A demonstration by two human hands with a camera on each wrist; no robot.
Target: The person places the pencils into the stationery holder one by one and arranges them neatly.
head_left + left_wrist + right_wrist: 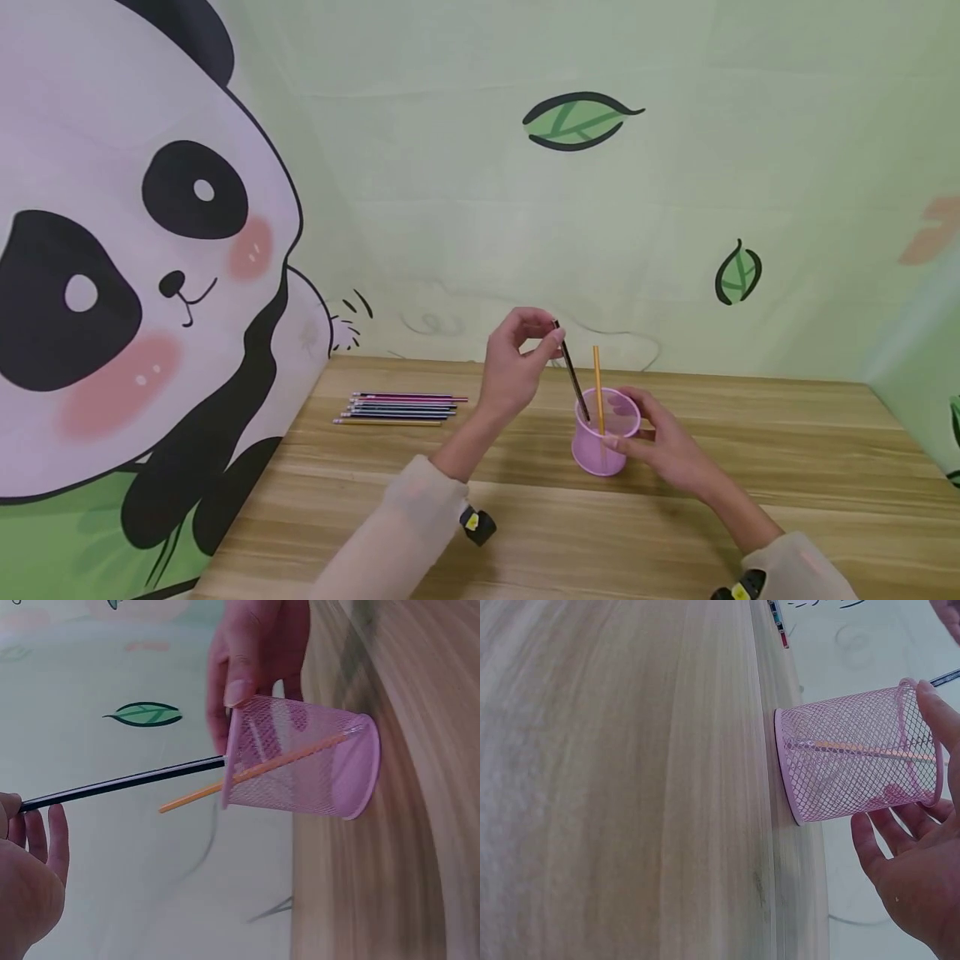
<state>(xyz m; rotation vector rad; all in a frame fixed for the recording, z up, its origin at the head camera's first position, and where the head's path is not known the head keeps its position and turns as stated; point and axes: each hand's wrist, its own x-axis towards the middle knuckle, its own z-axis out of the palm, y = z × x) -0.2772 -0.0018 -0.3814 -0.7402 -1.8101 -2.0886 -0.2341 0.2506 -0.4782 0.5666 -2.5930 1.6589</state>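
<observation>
A pink mesh pencil cup (pixel 587 450) stands upright on the wooden table. My right hand (pixel 673 448) grips it at the rim, with the thumb on the near side and the fingers around the far side. Inside leans a yellow-orange pencil (pixel 597 377), its upper part rising above the rim. My left hand (pixel 513 365) pinches a dark pencil (pixel 127 782) near its top end. The lower tip of that pencil reaches just into the cup's mouth, as the left wrist view shows. Several pencils (pixel 401 408) lie side by side to the left of my left hand.
The wooden table (pixel 525 517) meets a pale green backdrop (pixel 465 167) along its back edge. A large printed panda (pixel 187 250) covers the left side. Black wrist devices (pixel 478 527) sit at both sleeves.
</observation>
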